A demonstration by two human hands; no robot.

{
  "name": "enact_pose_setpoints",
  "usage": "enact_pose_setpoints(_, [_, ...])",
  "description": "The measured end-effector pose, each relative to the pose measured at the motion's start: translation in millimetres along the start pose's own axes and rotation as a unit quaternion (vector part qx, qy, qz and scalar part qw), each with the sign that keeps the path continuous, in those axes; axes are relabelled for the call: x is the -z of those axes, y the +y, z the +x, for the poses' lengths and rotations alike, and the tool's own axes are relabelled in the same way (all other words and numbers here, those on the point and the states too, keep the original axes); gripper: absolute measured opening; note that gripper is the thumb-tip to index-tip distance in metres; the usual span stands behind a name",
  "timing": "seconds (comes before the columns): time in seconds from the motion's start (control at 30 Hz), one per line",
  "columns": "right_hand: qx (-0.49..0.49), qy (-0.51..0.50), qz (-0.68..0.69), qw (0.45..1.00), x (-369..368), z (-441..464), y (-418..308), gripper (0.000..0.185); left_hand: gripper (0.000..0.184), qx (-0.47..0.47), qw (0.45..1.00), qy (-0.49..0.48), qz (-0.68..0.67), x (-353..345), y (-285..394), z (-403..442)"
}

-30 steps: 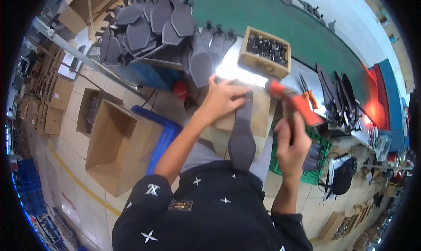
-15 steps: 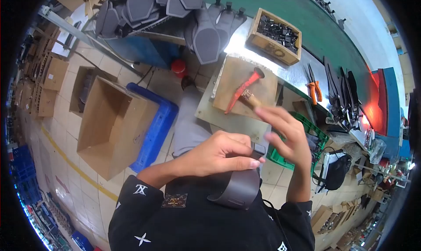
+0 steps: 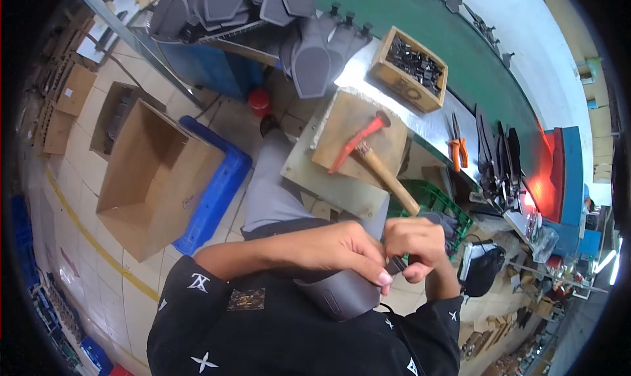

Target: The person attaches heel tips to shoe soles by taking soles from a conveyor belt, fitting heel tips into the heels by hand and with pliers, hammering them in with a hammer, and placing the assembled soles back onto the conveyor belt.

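My left hand (image 3: 351, 250) is closed on a dark grey curved piece (image 3: 342, 297), thumb along its narrow end. The piece is smooth, bent like a trough, with a slot near its wide end, and lies close against my shirt. My right hand (image 3: 415, 244) is closed with curled fingers on the dark narrow end of the same piece, touching the left fingertips; its exact grip is partly hidden. Just beyond my hands, a hammer (image 3: 381, 172) with a red head and wooden handle rests on a board (image 3: 335, 146).
A wooden box (image 3: 411, 96) of small black parts stands on the metal bench edge. Orange-handled pliers (image 3: 458, 152) lie to its right. Similar grey pieces (image 3: 310, 64) are stacked at the back. A cardboard box (image 3: 151, 198) sits left, a green crate (image 3: 453, 211) right.
My right hand has come down from beside the hammer handle and closed on the piece's narrow end. The piece has shifted slightly left, and the view has turned a little.
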State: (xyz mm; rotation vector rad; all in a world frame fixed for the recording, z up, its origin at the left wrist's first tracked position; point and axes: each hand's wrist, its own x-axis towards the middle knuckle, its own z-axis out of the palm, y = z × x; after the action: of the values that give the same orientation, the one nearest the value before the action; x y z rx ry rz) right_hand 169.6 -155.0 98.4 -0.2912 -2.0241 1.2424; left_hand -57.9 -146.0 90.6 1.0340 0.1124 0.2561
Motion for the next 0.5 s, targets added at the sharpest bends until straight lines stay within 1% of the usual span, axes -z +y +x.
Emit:
enact_pose_setpoints(0.03, [0.011, 0.009, 0.013, 1.0, -4, -2, 0, 0.033, 0.028, 0.007, 1.0, -0.02, -0.02, -2, 0, 3])
enact_pose_setpoints(0.07, [0.03, -0.004, 0.015, 0.999, -2, 0, -4, 0.03, 0.028, 0.015, 0.998, -0.041, -0.043, -3, 1, 4])
enact_pose_setpoints(0.1, [0.026, -0.011, 0.004, 1.0, 0, 3, -9, 0.029, 0.024, 0.019, 0.998, -0.065, -0.014, -1, 2, 5])
enact_pose_setpoints(0.2, [0.001, -0.018, -0.042, 0.999, 5, -1, -24, 0.028, 0.023, 0.017, 0.998, -0.056, 0.036, -3, 6, 11])
enact_pose_setpoints(0.23, [0.01, -0.029, -0.042, 0.999, 7, -2, -26, 0.028, 0.022, 0.022, 0.997, -0.061, 0.046, -4, 6, 13])
enact_pose_setpoints(0.33, [0.017, -0.042, -0.043, 0.998, 9, -5, -33, 0.027, 0.022, -0.002, 0.994, -0.088, 0.065, -7, 9, 20])
enact_pose_setpoints(0.47, [0.039, -0.043, -0.041, 0.997, 9, -11, -37, 0.025, 0.023, 0.014, 0.993, -0.106, 0.051, -13, 6, 23])
enact_pose_setpoints(0.5, [0.037, -0.042, -0.047, 0.997, 9, -13, -38, 0.028, 0.023, 0.02, 0.993, -0.106, 0.054, -15, 8, 23])
